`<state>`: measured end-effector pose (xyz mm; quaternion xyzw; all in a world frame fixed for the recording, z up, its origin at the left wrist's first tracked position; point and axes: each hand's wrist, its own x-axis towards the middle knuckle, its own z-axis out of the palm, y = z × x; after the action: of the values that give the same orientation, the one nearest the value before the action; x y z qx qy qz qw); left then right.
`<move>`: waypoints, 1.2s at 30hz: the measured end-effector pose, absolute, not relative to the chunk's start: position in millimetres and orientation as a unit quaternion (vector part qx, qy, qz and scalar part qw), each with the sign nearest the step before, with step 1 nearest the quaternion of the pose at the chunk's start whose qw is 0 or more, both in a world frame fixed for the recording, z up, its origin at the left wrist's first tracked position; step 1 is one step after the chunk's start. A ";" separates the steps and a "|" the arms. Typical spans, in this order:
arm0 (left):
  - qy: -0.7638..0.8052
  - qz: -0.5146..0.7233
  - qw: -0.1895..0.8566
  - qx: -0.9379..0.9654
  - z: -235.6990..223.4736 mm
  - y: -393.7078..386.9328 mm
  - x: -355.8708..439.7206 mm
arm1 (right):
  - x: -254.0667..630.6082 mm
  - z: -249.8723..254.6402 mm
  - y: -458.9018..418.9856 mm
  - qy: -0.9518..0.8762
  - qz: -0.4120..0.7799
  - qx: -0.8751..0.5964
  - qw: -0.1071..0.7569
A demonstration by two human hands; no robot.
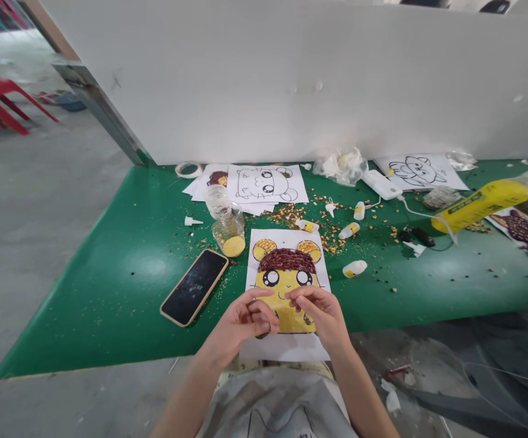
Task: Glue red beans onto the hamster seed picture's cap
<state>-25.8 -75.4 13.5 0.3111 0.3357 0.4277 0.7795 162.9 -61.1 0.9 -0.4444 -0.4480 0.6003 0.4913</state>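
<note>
A picture sheet (286,348) lies in front of me, showing a yellow cartoon animal. Dark red beans cover the top of its head, and yellow corn kernels fill part of its ears. Over the sheet's lower left, my left hand (249,317) has its index finger stretched out and its other fingers curled towards the thumb; whatever they hold is hidden. My right hand (322,309) hovers over the lower right of the drawing. Its thumb and fingers pinch together near the animal's mouth, too small a spot to tell what is in them. Dark patches show beside both hands.
A phone (194,287) and an open plastic jar with yellow grains (233,244) lie to the left. Small glue bottles (354,269) and scattered kernels (286,214) surround the sheet. Behind are line drawings (264,182); a yellow bottle (483,204) lies right. A white panel (291,79) borders the table.
</note>
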 end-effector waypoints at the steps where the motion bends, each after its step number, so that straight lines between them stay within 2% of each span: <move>1: 0.342 0.428 0.776 0.311 14.3 -75.1 -24.8 | 162.6 0.0 -61.0 -0.438 0.607 -0.440 0.496; 10: 0.437 0.474 0.680 0.351 38.4 -76.0 -7.5 | 159.4 -4.5 -62.8 -0.418 0.616 -0.399 0.536; 20: 0.452 0.501 0.640 0.368 49.2 -80.4 3.2 | 157.7 -4.4 -64.7 -0.459 0.594 -0.406 0.521; 26: 0.450 0.496 0.650 0.359 43.8 -78.0 3.3 | 154.7 1.7 -64.8 -0.461 0.605 -0.389 0.521; 36: 0.445 0.505 0.668 0.316 34.8 -75.1 1.7 | 154.6 9.7 -69.0 -0.658 0.354 -0.439 0.499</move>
<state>1.7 -75.1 34.8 0.3164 0.4454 0.5052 0.6680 154.6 -69.0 9.7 -0.4387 -0.6582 0.3544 0.4988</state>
